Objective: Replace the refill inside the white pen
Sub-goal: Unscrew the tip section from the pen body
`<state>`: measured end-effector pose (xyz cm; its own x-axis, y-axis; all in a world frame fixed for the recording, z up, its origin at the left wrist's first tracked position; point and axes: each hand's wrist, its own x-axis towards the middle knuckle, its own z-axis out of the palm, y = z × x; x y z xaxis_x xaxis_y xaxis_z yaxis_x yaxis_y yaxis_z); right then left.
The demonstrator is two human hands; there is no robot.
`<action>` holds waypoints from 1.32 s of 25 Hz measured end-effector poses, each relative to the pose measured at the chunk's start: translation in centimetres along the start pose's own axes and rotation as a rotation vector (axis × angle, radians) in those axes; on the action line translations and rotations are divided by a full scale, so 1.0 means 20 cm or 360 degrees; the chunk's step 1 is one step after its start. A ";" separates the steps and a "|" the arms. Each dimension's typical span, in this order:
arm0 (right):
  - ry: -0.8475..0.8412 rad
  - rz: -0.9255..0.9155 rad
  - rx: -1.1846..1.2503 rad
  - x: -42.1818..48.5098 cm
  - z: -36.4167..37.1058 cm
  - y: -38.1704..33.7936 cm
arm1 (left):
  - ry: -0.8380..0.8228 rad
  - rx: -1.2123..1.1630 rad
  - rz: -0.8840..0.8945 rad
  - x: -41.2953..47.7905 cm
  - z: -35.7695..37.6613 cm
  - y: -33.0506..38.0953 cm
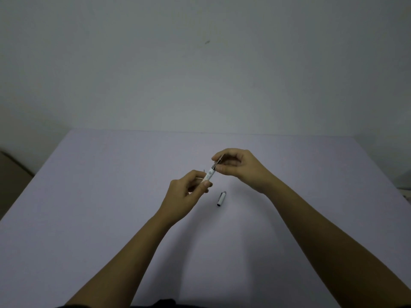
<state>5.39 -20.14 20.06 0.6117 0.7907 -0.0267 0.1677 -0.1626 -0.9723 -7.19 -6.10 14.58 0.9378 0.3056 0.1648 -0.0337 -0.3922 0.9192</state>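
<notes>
My left hand [189, 194] pinches the lower part of the white pen barrel [209, 175], held tilted above the table. My right hand [238, 165] grips the dark, thin front piece [219, 162] that sticks out of the barrel's upper end; whether it is the refill or the tip section I cannot tell. The white pen cap [221, 198], with a dark open end, lies on the table just below and right of my left hand. A thin pale stick shows behind my left fingers [200, 178], mostly hidden.
The work surface is a pale lilac table [111, 196] whose far edge meets a plain wall. A brownish object sits off the table's left side [13, 174].
</notes>
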 end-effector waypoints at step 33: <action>0.0235 0.0034 -0.0080 0.11 0.11 0.05 | 0.0206 0.0169 -0.0022 0.06 0.06 -0.05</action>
<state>5.15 -17.25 18.58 0.7220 0.6919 -0.0091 0.1899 -0.2108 -0.9589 -5.65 -6.34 13.45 0.8852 0.4182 0.2035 0.0220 -0.4747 0.8798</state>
